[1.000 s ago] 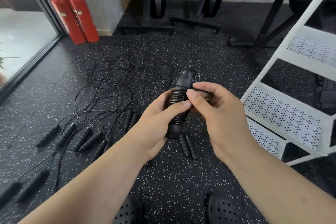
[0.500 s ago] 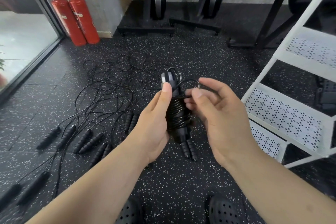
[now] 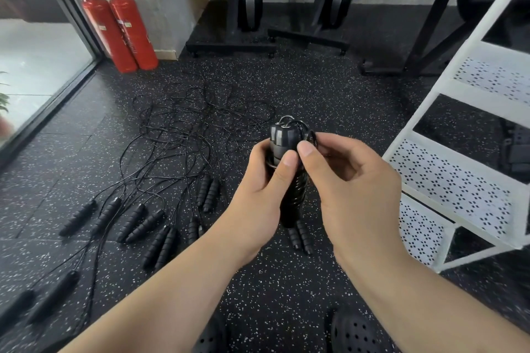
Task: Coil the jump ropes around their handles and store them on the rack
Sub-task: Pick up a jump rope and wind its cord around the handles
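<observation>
i hold the pair of black jump rope handles (image 3: 282, 139) upright in front of me, above the speckled black rubber floor (image 3: 286, 289). their thin black cord (image 3: 296, 193) is wound in tight turns round the lower half. my left hand (image 3: 258, 189) grips the pair from the left, fingers curled behind it and thumb pressed across the front. my right hand (image 3: 352, 180) pinches a small loop of the cord at the top of the handles between thumb and forefinger, with the other fingers loosely curled. the white perforated metal rack (image 3: 459, 178) stands to the right, apart from the bundle. beyond and to the left, a tangle of loose black ropes (image 3: 195, 123) lies on the floor, with ribbed black floor handles (image 3: 137, 221) lying nearer me. two red fire extinguishers (image 3: 120, 28) stand by the wall.
</observation>
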A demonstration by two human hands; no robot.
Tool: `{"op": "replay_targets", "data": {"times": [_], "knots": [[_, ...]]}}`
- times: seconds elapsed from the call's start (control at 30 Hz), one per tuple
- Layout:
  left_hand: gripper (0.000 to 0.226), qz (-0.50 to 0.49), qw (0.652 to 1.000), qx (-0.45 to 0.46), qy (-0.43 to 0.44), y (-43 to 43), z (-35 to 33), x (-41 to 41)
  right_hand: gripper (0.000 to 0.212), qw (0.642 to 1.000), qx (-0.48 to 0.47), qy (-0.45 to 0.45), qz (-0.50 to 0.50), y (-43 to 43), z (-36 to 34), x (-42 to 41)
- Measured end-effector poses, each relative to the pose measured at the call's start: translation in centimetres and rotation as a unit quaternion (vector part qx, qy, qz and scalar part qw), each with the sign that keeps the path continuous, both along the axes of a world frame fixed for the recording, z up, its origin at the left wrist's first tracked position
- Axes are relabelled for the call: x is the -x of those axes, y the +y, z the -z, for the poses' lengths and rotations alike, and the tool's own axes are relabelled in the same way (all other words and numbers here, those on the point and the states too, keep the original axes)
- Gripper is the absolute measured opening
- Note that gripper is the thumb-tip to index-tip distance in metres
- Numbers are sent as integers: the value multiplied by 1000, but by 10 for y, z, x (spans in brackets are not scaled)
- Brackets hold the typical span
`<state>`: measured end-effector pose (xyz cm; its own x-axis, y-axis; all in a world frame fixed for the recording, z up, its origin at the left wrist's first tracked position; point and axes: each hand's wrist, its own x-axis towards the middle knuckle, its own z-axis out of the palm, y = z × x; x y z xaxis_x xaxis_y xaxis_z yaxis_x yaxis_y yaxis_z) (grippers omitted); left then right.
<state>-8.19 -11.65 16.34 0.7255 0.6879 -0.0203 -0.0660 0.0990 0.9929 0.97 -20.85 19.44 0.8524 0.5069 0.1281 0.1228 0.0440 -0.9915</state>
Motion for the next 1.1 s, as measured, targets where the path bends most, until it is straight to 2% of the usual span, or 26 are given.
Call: {"op": "replay_targets", "data": {"times": [0.23, 0.53, 0.63, 0.77, 0.87, 1.0, 1.1], "knots": [[42, -6, 999, -42, -4, -3, 4, -1, 21, 995, 16, -101, -13, -5, 2, 8], [45, -33, 997, -71, -16, -4, 2, 0, 22, 987, 58, -147, -34, -5, 0, 1], [46, -31, 995, -90, -10, -3, 1, 0, 20, 993, 48, -101, -34, -4, -1, -4], [44, -25, 994, -111, -1, -1, 0, 1, 12, 995, -22, 71, -70, -1, -4, -11], [40, -19, 993, -113, 10, 1, -1, 2, 22, 977, -25, 173, -122, 0, -3, -20], [40, -13, 997, -69, 22, 0, -1, 2, 34, 971, 0, 121, -205, 0, -7, -36], [41, -18, 1000, -13, 9, -4, -4, 1, 30, 977, -12, 96, -191, -1, -8, -36]]}}
